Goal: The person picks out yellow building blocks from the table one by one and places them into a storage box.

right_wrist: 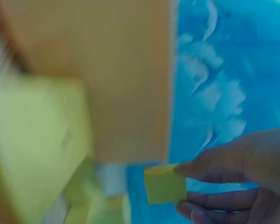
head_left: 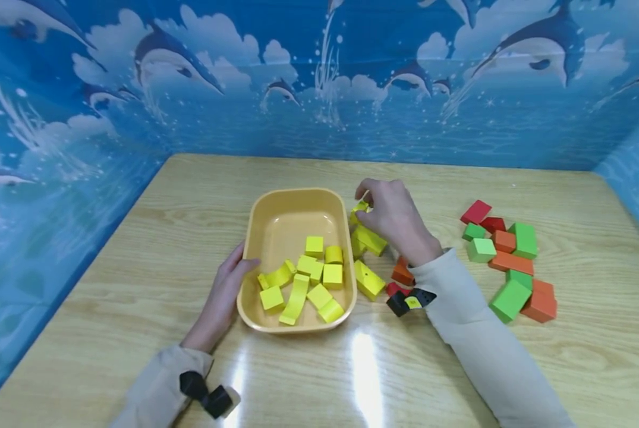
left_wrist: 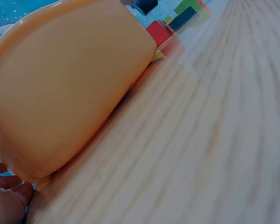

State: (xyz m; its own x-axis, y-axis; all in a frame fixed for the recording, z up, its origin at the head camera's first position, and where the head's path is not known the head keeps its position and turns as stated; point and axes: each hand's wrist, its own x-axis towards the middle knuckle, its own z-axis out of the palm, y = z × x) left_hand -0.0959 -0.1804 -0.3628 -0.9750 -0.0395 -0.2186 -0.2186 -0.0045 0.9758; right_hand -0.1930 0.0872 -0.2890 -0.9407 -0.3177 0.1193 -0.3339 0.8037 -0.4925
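Observation:
A pale orange plastic tub (head_left: 292, 223) stands on the table with several yellow blocks (head_left: 296, 297) lying in its near half. My left hand (head_left: 224, 291) grips the tub's left side, thumb over the rim and fingers along the outer wall. In the left wrist view the tub's wall (left_wrist: 74, 84) fills the upper left. Just past the tub's right rim, my right hand (head_left: 391, 209) pinches a small yellow block (right_wrist: 165, 184) between thumb and fingers. More yellow blocks (head_left: 370, 279) lie under and beside that hand, against the tub's right side.
An orange block (head_left: 402, 272) and a red block (head_left: 396, 289) sit by the right wrist, partly hidden by the sleeve. Farther right lies a loose group of green (head_left: 512, 300), orange (head_left: 512, 262) and red blocks (head_left: 476, 211). A dolphin-print backdrop (head_left: 319, 119) borders the wooden table.

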